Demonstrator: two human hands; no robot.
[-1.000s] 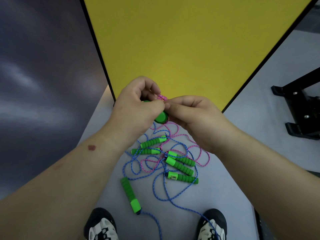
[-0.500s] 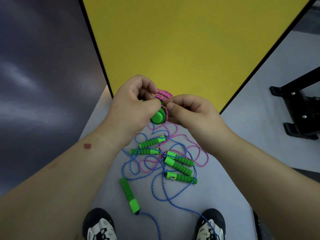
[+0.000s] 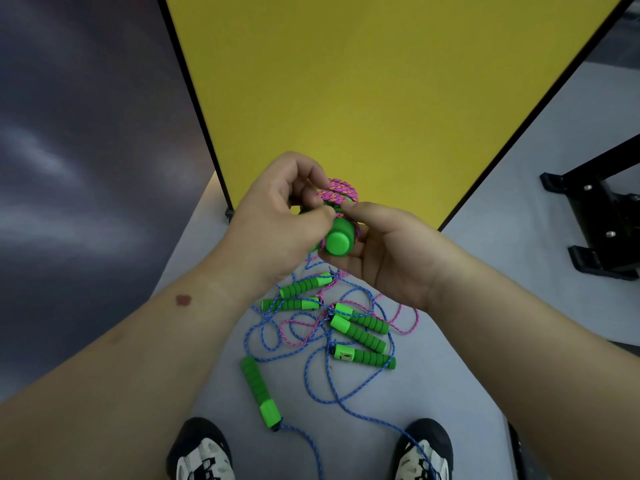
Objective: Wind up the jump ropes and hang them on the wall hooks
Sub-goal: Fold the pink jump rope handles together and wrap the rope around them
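A pink jump rope is wound in tight turns [image 3: 338, 192] round its green handles [image 3: 337, 240], held at chest height in front of a yellow panel. My left hand [image 3: 277, 223] grips the handles from the left, thumb across the windings. My right hand [image 3: 388, 251] cups the bundle from the right and below, its thumb pressing the rope. A loose tail of pink rope hangs down to the floor. Below lie several green handles [image 3: 360, 336] tangled in blue rope [image 3: 332, 386] and pink rope [image 3: 405, 323]. No wall hooks are in view.
The yellow panel [image 3: 363, 98] with black edges stands just ahead; a dark wall [image 3: 86, 150] is at the left. A black metal stand [image 3: 602, 220] sits on the grey floor at the right. My two shoes [image 3: 201, 452] are at the bottom, a blue rope running between them.
The wound bundle has grown and turned so a handle end faces me. My right hand has dropped from pinching the rope on top to cupping the bundle from beneath.
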